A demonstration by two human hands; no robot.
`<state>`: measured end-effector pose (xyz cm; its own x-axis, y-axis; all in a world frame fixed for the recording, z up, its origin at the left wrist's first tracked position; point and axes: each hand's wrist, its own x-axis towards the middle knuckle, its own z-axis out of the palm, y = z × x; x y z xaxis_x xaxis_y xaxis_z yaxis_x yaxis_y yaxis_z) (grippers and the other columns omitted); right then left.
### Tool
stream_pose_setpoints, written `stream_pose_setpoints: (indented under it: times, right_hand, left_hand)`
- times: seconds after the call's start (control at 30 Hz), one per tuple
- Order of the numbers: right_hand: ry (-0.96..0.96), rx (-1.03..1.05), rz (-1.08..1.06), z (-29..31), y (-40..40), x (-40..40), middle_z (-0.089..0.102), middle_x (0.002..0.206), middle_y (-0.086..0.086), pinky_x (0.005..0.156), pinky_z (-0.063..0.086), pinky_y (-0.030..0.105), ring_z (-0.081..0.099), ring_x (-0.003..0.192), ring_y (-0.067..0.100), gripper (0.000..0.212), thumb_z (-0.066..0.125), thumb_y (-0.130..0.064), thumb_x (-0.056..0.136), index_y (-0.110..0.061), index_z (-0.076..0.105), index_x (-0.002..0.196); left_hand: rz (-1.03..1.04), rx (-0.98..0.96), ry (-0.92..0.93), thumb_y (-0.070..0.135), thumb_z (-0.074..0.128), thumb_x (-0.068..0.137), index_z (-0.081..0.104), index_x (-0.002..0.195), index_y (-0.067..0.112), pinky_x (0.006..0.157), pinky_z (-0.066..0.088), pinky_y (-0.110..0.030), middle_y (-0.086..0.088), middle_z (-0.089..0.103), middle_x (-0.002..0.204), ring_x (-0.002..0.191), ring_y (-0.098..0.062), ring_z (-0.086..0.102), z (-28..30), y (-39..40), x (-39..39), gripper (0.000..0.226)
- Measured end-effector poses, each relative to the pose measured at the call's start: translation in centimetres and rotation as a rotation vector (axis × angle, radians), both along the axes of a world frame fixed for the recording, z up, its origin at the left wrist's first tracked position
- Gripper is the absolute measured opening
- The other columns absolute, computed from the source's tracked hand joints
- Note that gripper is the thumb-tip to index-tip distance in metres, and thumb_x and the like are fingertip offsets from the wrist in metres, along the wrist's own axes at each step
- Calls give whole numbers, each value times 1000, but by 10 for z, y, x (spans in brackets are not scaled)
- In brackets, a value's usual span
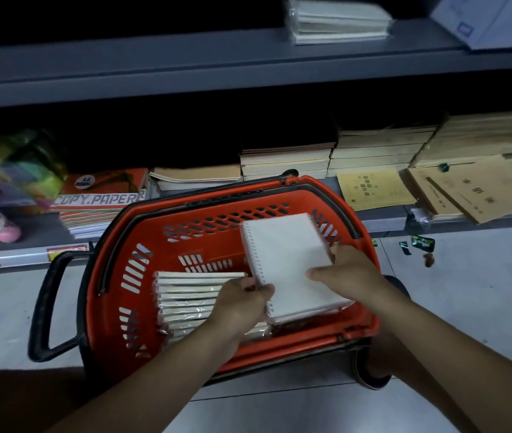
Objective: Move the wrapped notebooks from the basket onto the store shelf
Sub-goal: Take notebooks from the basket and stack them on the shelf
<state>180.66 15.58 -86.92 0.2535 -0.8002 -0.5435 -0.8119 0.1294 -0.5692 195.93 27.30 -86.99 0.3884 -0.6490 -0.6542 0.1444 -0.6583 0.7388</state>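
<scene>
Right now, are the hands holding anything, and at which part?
Both hold a stack of wrapped spiral notebooks over the red basket: the left hand pinches the spiral-bound edge near its lower corner, the right hand grips the opposite edge.

A white spiral notebook (286,254) was held above the red basket (117,276) by the left hand (242,300) and right hand (346,276); wrapped notebooks (189,295) lay inside.
</scene>
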Motion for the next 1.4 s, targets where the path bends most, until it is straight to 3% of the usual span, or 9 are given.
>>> stream_pose_setpoints:
  times: [0.17,0.27,0.37,0.47,0.53,0.67,0.8,0.97,1.4]
  right_hand:
    - [-265,136,-231,0,0,-2,74,88,2,52,51,18,66,69,10,15,83,-8,79,-11,73,90]
    - [-455,303,-394,4,5,-1,77,105,15,59,57,23,72,80,24,30,80,3,77,-1,74,106]
    - [-457,305,-402,8,10,0,76,102,15,70,55,28,69,88,28,17,74,4,83,-1,73,100]
    - [-493,247,-399,24,12,0,75,107,20,84,58,37,71,100,34,13,66,0,91,2,70,103]
    - [-637,267,-386,44,13,-2,76,111,13,72,62,39,71,103,32,17,61,-5,96,-4,73,109]
    - [-964,169,-214,88,13,-5,76,117,-4,51,61,33,74,99,27,31,59,-14,99,-33,70,121]
    - [-1102,-30,-194,118,8,1,74,120,3,55,63,36,75,98,28,42,58,-13,97,-31,62,135]
    - [-1110,-117,-273,132,9,1,75,117,9,81,63,44,76,95,36,37,53,-7,100,-20,63,134]
    - [-1131,-173,-446,177,-51,-10,79,106,0,65,63,27,78,83,26,24,54,-9,100,-23,71,110]
  left_hand:
    - [-38,-57,-143,4,68,89,74,76,19,59,49,-14,2,74,75,62,-7,63,14,6,9,21]
    - [-28,-72,-114,3,72,86,76,90,10,51,44,-2,0,74,78,65,-4,64,25,13,14,9]
    - [37,-120,-58,1,69,87,74,95,11,49,43,0,6,73,76,65,-2,63,36,18,17,14]
    - [80,-195,57,-2,62,90,74,102,7,75,57,-20,-2,80,85,77,-11,70,49,19,25,20]
    - [123,-291,179,-3,55,95,71,111,6,84,61,-41,-12,78,103,94,-22,72,61,17,34,24]
    - [98,-558,297,10,51,102,57,136,16,66,62,-35,-6,74,120,109,-31,70,87,14,47,35]
    - [151,-753,317,9,54,96,56,136,16,71,62,-34,-8,72,123,112,-30,69,111,4,48,41]
    - [150,-853,357,10,56,94,60,134,12,77,63,-35,-9,72,125,109,-27,70,127,-13,46,41]
    - [-11,-850,268,3,66,89,59,133,26,86,60,-34,6,77,111,92,-20,76,172,-87,36,51]
